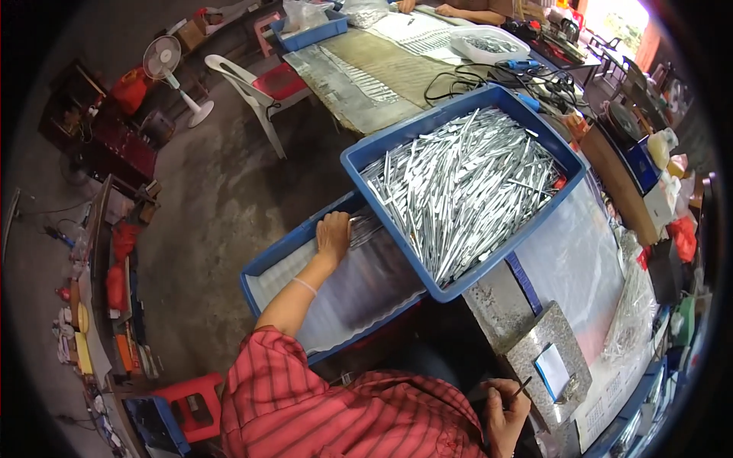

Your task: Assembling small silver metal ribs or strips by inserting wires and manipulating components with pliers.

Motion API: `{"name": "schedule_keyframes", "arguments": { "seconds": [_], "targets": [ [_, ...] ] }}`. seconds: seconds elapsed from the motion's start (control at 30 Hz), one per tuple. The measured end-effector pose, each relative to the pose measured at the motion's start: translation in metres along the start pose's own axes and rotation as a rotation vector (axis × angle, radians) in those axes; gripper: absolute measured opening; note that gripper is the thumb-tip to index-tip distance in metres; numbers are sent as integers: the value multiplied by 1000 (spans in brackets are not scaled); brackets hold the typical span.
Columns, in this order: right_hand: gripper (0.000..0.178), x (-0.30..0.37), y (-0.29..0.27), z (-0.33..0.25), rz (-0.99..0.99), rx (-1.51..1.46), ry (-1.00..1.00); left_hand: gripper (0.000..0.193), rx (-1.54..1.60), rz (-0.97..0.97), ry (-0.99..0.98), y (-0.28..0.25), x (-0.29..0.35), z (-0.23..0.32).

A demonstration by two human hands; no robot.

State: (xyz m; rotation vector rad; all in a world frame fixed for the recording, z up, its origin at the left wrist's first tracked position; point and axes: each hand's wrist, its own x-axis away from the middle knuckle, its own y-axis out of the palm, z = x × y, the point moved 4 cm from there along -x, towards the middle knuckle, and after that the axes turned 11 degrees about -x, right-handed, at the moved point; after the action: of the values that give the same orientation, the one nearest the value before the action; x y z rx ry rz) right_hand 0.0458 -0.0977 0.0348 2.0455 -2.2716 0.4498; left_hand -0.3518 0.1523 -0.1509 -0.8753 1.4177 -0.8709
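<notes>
My left hand (334,235) reaches into the lower blue tray (256,298), its fingers curled beside a few shiny metal strips (366,231). What the fingers hold, if anything, is hidden. A larger blue bin (443,295), heaped with thin silvery metal pieces (466,191), overlaps the tray's right end and covers part of it. Low on the right, close to my body, my right hand (505,416) is closed on a thin dark stick-like tool (524,387). Near that hand, a small white pad (551,372) lies on a speckled stone slab (521,353).
Beyond the bin, a worktable (321,84) carries laid-out metal pieces, black cables (458,80) and a white tub (489,46). Another person's hands (447,11) rest at its far edge. A chair (256,84), a fan (163,59) and a red stool (195,404) stand left.
</notes>
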Motion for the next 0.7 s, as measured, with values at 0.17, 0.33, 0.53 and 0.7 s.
{"name": "schedule_keyframes", "arguments": {
  "seconds": [0.17,0.33,0.53,0.7],
  "targets": [
    [11,-1,4,-11,-35,86,-75,26,40,23,-31,-23,4,20],
    [12,-4,3,-25,-77,112,-140,14,431,-6,8,-85,41,57],
    [10,-8,10,-4,-168,94,-145,15,653,-119,125,-200,57,111],
    [10,1,3,-5,-185,73,-149,15,684,-13,441,-270,25,150]
  ]
}}
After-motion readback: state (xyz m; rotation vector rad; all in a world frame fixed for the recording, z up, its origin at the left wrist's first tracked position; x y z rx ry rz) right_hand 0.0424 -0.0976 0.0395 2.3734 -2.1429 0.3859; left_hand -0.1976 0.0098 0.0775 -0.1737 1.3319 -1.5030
